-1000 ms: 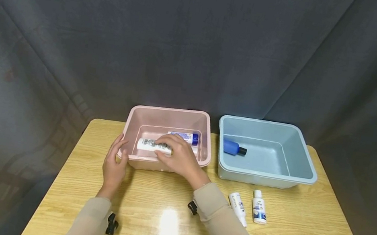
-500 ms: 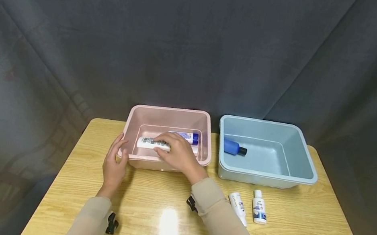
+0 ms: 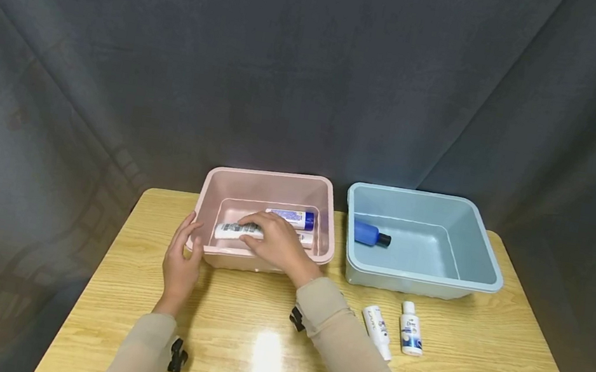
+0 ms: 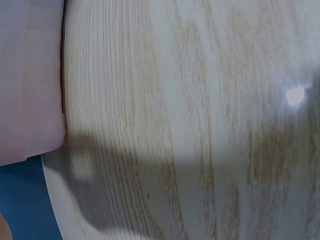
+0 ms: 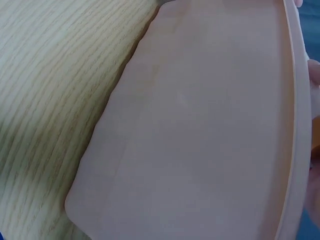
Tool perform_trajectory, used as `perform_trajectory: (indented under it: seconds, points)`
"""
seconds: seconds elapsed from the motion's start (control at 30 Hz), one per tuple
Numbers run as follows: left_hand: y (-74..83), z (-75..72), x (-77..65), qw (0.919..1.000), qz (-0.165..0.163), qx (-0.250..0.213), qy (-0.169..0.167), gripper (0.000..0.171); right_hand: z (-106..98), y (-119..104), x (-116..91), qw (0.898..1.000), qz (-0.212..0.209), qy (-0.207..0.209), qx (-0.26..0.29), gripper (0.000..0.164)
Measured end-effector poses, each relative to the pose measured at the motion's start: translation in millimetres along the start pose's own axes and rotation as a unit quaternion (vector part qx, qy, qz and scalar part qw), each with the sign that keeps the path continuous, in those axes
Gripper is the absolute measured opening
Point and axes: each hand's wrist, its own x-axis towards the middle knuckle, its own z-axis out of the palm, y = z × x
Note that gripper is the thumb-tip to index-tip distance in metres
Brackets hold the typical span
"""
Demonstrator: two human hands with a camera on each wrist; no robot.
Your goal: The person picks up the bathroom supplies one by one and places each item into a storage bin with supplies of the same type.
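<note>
In the head view, my right hand [image 3: 278, 244] reaches over the front rim of a pink bin [image 3: 270, 178]. Its thumb and fingers pinch a white bottle [image 3: 230, 231] with dark print, lying lengthwise low in the bin. The hand hides part of that bottle; a white printed end [image 3: 305, 239] shows beyond it. Behind lies a white tube [image 3: 290, 216] with a blue cap. My left hand [image 3: 182, 265] grips the bin's front left corner, fingers and thumb about the rim. The wrist views show mostly the bin's outer wall [image 5: 190, 125] and wood.
To the right stands a light blue bin [image 3: 417, 276], holding a blue bottle [image 3: 366, 233] with a black cap. Two white bottles lie before it: one slanted [image 3: 377, 331], one labelled Dove [image 3: 411, 333]. A dark curtain [image 3: 303, 71] hangs behind the wooden table [image 3: 230, 330].
My right hand has shifted a little to the left with the white bottle, which now slants slightly. More of the white end on its right shows. My left hand has stayed at the corner.
</note>
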Motion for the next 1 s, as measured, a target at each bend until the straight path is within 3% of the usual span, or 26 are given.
perform_trajectory:
  seconds: [1.0]
  points:
    - [0.5,0.1,-0.1,0.9999,0.010,-0.003,0.004,0.031,6.6,3.8,1.9,0.998,0.036,-0.051,0.015,0.028]
